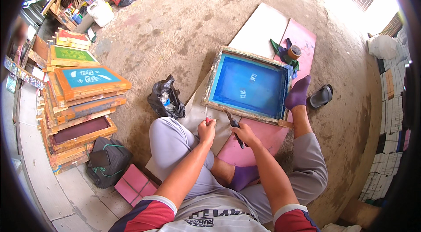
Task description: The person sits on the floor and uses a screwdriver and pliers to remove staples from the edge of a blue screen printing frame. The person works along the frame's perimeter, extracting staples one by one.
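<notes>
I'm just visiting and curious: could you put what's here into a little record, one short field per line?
Left hand: holds a red-handled tool with a thin shaft
Right hand: grips a dark pliers-like tool
In front: framed blue screen, lying over pale and pink boards
Near its far right corner: brown tape roll
Left of it: open black plastic bag
Far left: stack of wooden frames
Right foot: purple sock, beside a black sandal
</notes>
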The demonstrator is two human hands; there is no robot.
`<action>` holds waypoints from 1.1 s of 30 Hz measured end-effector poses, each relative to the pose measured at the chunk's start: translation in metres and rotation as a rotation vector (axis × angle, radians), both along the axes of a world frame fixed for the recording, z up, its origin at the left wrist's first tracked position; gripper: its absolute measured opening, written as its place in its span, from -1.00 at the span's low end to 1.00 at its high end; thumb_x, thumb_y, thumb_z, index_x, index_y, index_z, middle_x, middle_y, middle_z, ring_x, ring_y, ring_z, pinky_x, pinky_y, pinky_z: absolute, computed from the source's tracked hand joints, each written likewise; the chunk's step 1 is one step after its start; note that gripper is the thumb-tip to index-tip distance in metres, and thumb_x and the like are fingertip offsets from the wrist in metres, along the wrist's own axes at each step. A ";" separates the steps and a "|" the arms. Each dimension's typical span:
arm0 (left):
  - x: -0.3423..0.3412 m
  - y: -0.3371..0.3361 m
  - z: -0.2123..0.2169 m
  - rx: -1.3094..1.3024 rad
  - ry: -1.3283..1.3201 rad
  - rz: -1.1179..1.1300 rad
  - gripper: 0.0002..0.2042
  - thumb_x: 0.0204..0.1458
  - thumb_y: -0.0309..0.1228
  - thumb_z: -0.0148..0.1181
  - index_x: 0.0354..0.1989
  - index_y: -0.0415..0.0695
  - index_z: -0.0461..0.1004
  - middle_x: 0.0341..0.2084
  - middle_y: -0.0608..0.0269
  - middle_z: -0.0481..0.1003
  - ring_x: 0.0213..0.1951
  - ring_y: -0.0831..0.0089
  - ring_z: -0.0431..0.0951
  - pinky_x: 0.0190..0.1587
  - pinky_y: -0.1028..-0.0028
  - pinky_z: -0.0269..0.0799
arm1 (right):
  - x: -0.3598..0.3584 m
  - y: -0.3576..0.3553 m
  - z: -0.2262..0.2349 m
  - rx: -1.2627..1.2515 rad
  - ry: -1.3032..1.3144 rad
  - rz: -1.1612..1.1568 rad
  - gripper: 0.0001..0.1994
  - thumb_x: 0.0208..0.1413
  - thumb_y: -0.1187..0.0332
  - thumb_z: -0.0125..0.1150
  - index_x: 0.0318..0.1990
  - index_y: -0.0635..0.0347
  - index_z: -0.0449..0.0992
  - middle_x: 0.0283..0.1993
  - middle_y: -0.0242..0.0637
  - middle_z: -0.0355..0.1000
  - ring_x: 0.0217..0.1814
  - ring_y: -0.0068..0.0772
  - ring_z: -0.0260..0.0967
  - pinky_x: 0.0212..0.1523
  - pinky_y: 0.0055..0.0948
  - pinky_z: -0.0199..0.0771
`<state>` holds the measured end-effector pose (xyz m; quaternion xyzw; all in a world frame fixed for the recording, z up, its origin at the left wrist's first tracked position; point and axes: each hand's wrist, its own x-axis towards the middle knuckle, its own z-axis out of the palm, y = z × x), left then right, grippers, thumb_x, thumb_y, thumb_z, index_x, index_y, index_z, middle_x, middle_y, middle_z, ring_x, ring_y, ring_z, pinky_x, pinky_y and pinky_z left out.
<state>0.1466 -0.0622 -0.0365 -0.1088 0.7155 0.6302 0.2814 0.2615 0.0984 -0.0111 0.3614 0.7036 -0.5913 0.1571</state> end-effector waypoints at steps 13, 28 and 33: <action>-0.002 0.003 -0.008 -0.048 0.024 -0.044 -0.74 0.16 -0.32 0.31 -0.16 -0.29 0.56 -0.49 0.24 0.48 -0.78 0.52 0.31 -0.74 0.45 0.19 | -0.008 0.021 0.010 -0.328 -0.125 -0.092 -0.66 0.27 0.18 0.13 -0.11 0.34 0.57 -0.32 -0.16 0.57 -0.42 -0.31 0.54 -0.44 -0.18 0.59; -0.001 0.000 -0.009 -0.048 0.005 -0.059 -0.73 0.18 -0.31 0.29 -0.12 -0.29 0.56 -0.45 0.22 0.52 -0.77 0.54 0.33 -0.75 0.47 0.22 | -0.008 -0.023 0.024 0.449 -0.146 0.002 -0.61 0.18 0.14 0.14 -0.07 0.29 0.63 -0.14 0.20 0.60 0.02 0.28 0.56 0.07 0.13 0.52; 0.000 -0.003 -0.008 -0.011 0.017 -0.043 -0.73 0.17 -0.31 0.29 -0.11 -0.29 0.56 -0.44 0.20 0.53 -0.77 0.54 0.33 -0.76 0.47 0.23 | -0.007 -0.028 0.024 0.614 -0.183 0.071 -0.64 0.19 0.11 0.14 -0.13 0.26 0.59 -0.19 0.17 0.61 -0.03 0.24 0.58 0.02 0.13 0.55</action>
